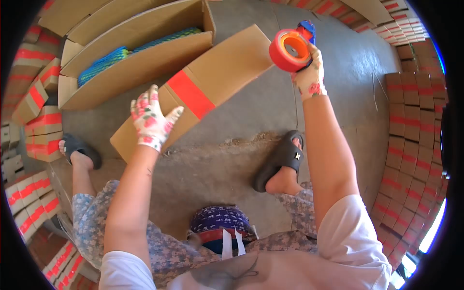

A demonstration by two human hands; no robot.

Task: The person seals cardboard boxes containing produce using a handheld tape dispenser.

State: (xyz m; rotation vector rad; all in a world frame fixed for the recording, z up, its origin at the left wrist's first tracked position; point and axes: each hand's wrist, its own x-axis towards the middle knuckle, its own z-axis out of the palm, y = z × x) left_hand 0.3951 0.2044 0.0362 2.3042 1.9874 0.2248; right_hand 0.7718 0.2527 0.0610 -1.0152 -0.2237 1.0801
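Note:
A closed cardboard box [217,72] with a red tape band [191,94] around its middle lies slanted in front of me. My left hand [151,120], in a white floral glove, rests on the box's near left part, fingers stretched and thumb spread. My right hand [309,75], gloved alike, is closed around a tape dispenser [307,30] carrying a roll of red tape [285,57]. The roll is right beside the box's far right end. Most of the dispenser's handle is hidden in my fingers.
A long open carton [135,72] behind the box holds items in blue-green netting [104,65]. Red-taped boxes are stacked along the right [411,140] and left [43,130]. Beneath me is a low seat with patterned purple cloth [220,218]. The concrete floor [232,121] has a rough crack.

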